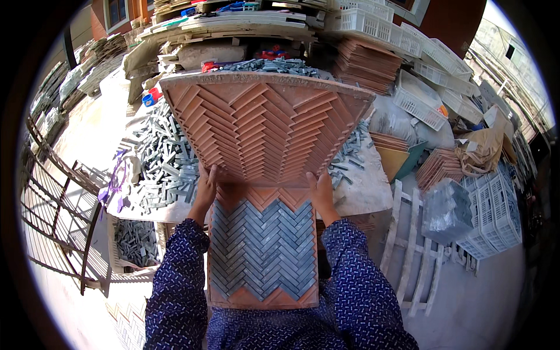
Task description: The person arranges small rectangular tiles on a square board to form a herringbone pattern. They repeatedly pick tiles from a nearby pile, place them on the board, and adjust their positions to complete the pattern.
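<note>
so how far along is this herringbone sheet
Done: the lower tray is filled with grey strips in a herringbone, apart from terracotta triangles along its top and bottom edges. In hand: the left hand and right hand grip an empty terracotta tray, tilted up over the filled one. Left: many loose grey strips lie in piles on the table.

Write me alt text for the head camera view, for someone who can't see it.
A person's left hand and right hand grip the near edge of a raised terracotta herringbone mould, above a second mould filled with grey stone strips. Loose grey strips cover the worktable; white crates stand at right.
</note>
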`<control>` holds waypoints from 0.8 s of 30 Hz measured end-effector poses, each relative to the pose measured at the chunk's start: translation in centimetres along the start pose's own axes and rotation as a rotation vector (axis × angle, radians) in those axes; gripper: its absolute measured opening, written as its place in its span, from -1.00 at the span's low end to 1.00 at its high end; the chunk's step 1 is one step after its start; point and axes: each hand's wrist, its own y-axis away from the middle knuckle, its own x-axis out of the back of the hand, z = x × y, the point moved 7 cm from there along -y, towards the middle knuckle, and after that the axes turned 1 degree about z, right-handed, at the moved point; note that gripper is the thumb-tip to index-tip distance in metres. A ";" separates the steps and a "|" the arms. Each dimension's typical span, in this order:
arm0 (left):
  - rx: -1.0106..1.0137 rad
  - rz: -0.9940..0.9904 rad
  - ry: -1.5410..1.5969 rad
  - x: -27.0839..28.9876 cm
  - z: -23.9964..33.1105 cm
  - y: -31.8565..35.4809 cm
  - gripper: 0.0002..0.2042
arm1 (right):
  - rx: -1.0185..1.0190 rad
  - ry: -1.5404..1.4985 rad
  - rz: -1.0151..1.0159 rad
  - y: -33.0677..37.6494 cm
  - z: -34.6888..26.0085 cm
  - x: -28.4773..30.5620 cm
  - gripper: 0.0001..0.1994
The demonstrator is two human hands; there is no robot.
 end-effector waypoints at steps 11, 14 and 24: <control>0.210 0.177 0.368 -2.2 -3.0 -4.9 -0.69 | -0.146 0.437 -0.166 -3.5 2.1 -1.2 -0.45; 0.300 0.164 0.343 -2.7 -3.6 -5.8 -0.68 | -0.153 0.473 -0.234 -4.5 2.9 -1.6 -0.45; -0.310 -0.350 -1.006 -6.7 5.5 5.6 -0.25 | 0.263 0.297 -0.250 2.4 -4.9 0.1 -0.33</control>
